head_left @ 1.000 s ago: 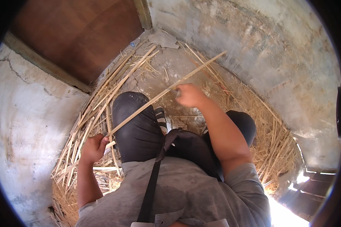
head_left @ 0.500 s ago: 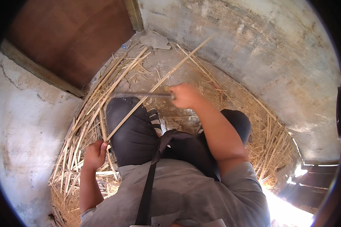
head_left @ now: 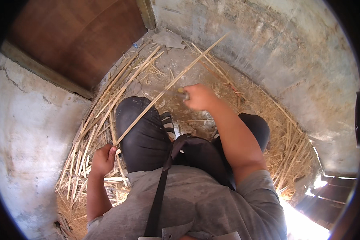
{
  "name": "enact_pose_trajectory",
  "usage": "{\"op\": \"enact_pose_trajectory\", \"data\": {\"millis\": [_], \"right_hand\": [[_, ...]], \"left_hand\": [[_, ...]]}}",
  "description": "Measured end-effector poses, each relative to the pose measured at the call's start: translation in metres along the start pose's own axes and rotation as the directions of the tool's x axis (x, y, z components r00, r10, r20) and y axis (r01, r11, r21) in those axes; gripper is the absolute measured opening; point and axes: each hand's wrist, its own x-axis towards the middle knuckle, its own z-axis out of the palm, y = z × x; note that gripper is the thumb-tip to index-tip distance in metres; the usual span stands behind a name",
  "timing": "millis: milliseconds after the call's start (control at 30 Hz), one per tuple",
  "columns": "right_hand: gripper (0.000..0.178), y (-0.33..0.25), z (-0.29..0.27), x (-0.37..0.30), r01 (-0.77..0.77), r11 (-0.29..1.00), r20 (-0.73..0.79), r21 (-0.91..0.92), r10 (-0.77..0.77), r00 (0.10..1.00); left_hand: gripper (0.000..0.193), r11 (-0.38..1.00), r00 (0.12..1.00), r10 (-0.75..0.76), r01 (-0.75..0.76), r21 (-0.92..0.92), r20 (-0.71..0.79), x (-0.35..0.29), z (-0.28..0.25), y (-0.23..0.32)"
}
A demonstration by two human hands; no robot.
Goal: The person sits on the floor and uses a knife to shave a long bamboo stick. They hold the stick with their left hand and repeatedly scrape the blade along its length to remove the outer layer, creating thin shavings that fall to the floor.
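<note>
Here, the left hand (head_left: 104, 159) pinches the near end of a long thin stick (head_left: 164, 91), which slants away rightward over the left knee (head_left: 129, 110). The right hand (head_left: 199, 97), curled round a blurry tool (head_left: 181, 90), is just right of its middle.

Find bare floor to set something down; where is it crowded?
Mostly bare floor lies between the left strip pile, the pale slab and the held strip. A smaller patch sits between the knees, below the right hand. Crowded: that strip pile, shavings at right.
</note>
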Motion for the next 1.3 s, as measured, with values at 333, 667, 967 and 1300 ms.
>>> {"op": "enact_pose_trajectory", "data": {"millis": [333, 667, 967, 1300], "right_hand": [[0.053, 0.057, -0.009, 0.007, -0.272, 0.897, -0.127, 0.347, 0.333, 0.934], [0.048, 0.033, 0.018, 0.015, 0.033, 0.991, -0.053, 0.127, -0.026, 0.998], [0.04, 0.021, 0.0, -0.001, -0.123, 0.991, -0.148, 0.05, 0.13, 0.98], [0.035, 0.036, -0.002, 0.009, -0.203, 0.97, -0.298, 0.13, 0.234, 0.925]], "left_hand": [[0.045, 0.997, 0.996, 0.067, -0.065, 0.029, -0.061, 0.0, 0.015, -0.014], [0.048, 0.999, 0.998, 0.034, -0.035, -0.019, -0.045, -0.002, 0.019, -0.021], [0.051, 0.997, 1.0, 0.003, -0.005, -0.079, -0.03, -0.002, 0.019, -0.011], [0.038, 1.0, 0.993, 0.004, -0.004, 0.0, -0.12, -0.025, 0.025, -0.041]]}}
